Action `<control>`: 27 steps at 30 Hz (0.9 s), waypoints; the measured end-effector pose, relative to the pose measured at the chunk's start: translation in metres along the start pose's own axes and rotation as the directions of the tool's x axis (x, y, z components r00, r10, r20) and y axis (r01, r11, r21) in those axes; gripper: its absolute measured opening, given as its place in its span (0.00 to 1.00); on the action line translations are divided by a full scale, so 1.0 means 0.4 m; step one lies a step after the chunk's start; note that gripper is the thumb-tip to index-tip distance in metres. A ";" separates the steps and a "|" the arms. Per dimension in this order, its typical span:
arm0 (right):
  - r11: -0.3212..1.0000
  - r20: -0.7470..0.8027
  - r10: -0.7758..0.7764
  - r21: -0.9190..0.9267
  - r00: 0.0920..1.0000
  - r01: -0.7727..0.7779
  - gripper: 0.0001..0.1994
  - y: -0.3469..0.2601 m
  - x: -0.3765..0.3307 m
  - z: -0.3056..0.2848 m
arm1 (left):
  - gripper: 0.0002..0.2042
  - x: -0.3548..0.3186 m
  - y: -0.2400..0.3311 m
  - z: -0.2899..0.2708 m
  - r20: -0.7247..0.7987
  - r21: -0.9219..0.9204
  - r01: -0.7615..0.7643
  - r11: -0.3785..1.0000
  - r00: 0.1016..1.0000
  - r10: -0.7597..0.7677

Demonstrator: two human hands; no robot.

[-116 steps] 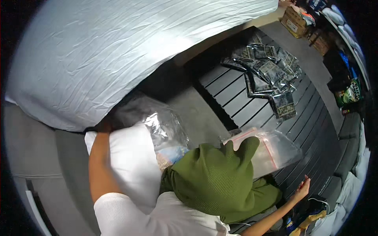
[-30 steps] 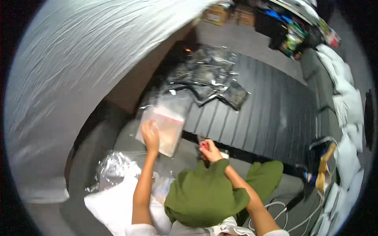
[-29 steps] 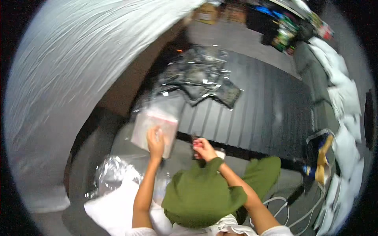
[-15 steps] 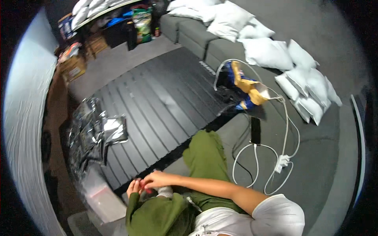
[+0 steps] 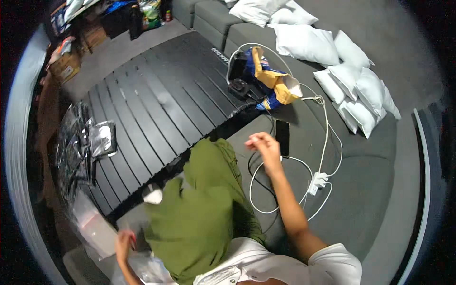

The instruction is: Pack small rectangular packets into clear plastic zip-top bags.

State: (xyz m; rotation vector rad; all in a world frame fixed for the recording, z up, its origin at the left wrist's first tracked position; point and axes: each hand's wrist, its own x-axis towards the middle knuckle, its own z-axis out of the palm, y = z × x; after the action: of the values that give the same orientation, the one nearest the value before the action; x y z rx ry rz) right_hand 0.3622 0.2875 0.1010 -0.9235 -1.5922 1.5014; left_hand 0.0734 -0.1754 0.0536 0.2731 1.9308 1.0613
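My left hand [image 5: 123,243] is at the lower left, its fingers closed around a small red thing [image 5: 133,236] mostly hidden by them. Right beside that hand lies a clear plastic bag [image 5: 95,228] with pale contents and a reddish band. Another clear crinkled plastic bag [image 5: 148,267] lies beside my left forearm. My right hand [image 5: 265,148] is raised over the grey sofa seat, fingers loosely bent and slightly apart, with no object visible in them. Just right of it lies a black phone [image 5: 282,135], apart from the fingers.
White cables run across the sofa to a white plug block [image 5: 318,182]. A blue and yellow packet [image 5: 275,80] stands by the black ribbed panel [image 5: 156,104]. Black plastic wrap [image 5: 76,147] covers its left side. White pillows [image 5: 306,43] line the sofa's far side.
My hands were together on the red thing and have parted. The right swung right and upward toward the phone; the left moved down and left, keeping the red thing. The view has shifted too.
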 end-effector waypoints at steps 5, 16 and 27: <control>0.971 -0.135 0.077 0.233 0.988 -0.044 0.07 0.044 -0.014 -0.091 | 0.12 0.256 0.208 0.114 -0.381 -0.055 -0.329 0.943 0.880 0.285; 0.891 -0.135 0.072 0.454 0.988 -0.003 0.06 0.049 -0.003 -0.128 | 0.14 0.615 0.267 0.300 -0.596 -0.050 -0.482 0.875 0.717 0.361; 0.979 0.072 -0.154 0.143 0.986 0.142 0.08 0.192 0.251 0.109 | 0.15 0.550 0.336 0.386 -0.755 0.304 -0.258 0.917 0.521 0.397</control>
State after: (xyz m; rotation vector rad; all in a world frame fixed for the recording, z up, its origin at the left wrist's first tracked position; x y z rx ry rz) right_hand 0.2780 0.3605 0.0269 -0.6590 -1.5573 1.5394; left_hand 0.0391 0.1160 -0.0119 0.2725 2.8964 1.4510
